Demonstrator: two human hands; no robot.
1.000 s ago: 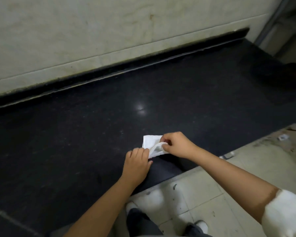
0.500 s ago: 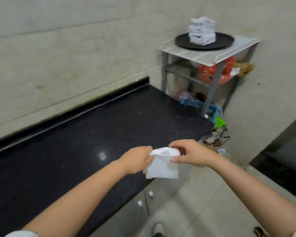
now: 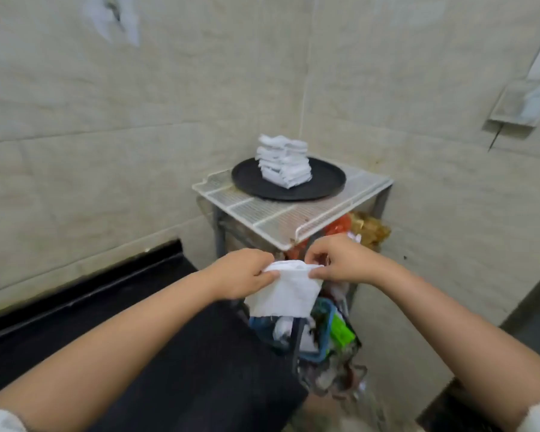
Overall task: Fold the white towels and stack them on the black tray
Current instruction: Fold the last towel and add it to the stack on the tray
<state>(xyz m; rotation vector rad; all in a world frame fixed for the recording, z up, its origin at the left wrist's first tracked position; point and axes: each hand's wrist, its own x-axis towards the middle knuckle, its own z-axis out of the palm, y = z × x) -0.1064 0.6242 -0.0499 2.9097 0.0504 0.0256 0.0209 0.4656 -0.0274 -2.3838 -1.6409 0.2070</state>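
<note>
Left hand: the left hand (image 3: 243, 273) pinches the top left corner of a white towel (image 3: 282, 291), fingers closed on the cloth's upper edge.
Right hand: the right hand (image 3: 340, 260) pinches the top right corner of the same towel, thumb and fingers closed on it.
Held towel: it hangs in the air between the 2 hands, its upper edge stretched from one hand to the other and the rest drooping below, in front of the near corner of the rack.
Stack: a pile of folded white towels (image 3: 283, 165) sits on the black tray (image 3: 325, 179), slightly left of the tray's middle, leaning a little unevenly.
Tray: round, dark, resting on the white wire top of a metal rack (image 3: 293, 213) set in the corner of the tiled walls, well beyond the hands.
Counter: a black stone counter (image 3: 169, 353) runs under the left forearm, ending just beside the rack.
Below the rack: a blue basket (image 3: 323, 332) of mixed clutter, with a green item (image 3: 342, 330) beside it and red and brown bags on the rack's lower shelf.
</note>
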